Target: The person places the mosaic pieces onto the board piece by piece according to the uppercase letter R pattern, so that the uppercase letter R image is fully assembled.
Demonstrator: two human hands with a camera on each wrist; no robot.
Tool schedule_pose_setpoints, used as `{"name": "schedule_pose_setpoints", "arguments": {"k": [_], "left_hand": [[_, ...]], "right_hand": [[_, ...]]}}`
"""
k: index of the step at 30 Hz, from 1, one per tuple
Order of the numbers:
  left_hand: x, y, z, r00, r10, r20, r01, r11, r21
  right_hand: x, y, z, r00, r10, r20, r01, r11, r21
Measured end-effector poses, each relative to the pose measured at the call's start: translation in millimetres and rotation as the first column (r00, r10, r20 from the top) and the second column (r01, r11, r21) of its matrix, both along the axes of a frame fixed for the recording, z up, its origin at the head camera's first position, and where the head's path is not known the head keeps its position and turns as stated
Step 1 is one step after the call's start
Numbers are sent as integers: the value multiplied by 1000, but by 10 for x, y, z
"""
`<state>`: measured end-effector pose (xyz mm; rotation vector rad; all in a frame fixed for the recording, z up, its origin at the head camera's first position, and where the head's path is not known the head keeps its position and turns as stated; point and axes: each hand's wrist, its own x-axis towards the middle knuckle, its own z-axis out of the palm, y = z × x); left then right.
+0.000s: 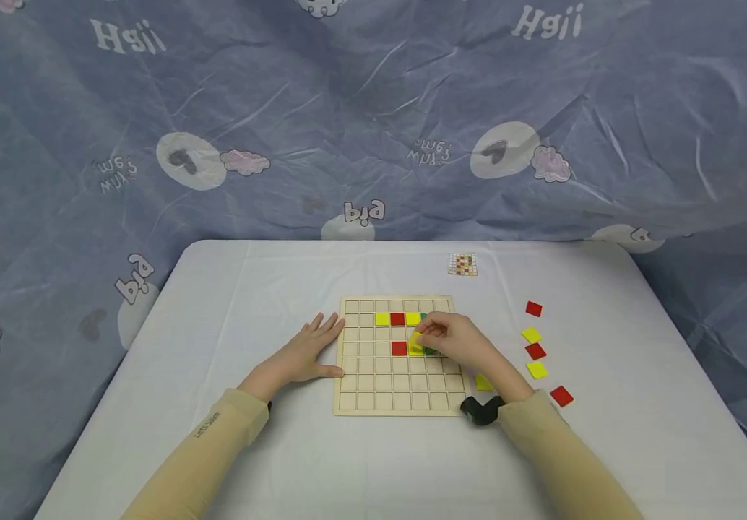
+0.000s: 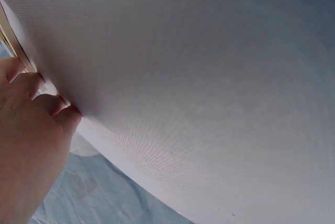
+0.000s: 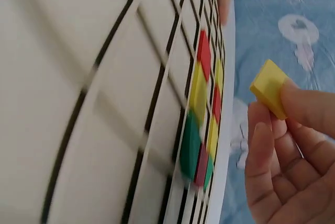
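A square wooden grid board (image 1: pixel 373 393) lies on the table with red, yellow and green square tiles set in some of its cells. Above those tiles, my right hand (image 1: pixel 454 338) pinches a yellow tile (image 3: pixel 269 84) between thumb and fingers; in the right wrist view the tile is held apart from the board. My left hand (image 1: pixel 306 354) lies with fingers spread at the board's left edge, touching it. On the board, a red tile (image 1: pixel 399 349) sits left of a yellow one, and a row with a red tile (image 1: pixel 397 318) between two yellow ones lies farther back.
Loose red and yellow tiles, such as a red tile (image 1: pixel 562 396) and a yellow tile (image 1: pixel 537 370), lie right of the board. A small pattern card (image 1: pixel 462 264) lies behind it. The white table (image 1: pixel 269 289) ends at a blue patterned cloth (image 1: pixel 360 108).
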<state>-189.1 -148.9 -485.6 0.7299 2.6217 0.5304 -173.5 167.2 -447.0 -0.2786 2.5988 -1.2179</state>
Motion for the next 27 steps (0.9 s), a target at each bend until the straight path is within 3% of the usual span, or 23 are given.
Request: {"name": "schedule_pose_setpoints", "arguments": {"k": [10, 27], "left_hand": [[3, 5, 9, 1000, 0, 7, 0, 1000, 8], [-15, 4, -20, 1000, 10, -3, -10, 1000, -13]], "right_hand": [[-116, -502, -83, 999, 29, -33, -30, 999, -14], [-108, -735, -159, 991, 48, -125, -20, 977, 211]]}}
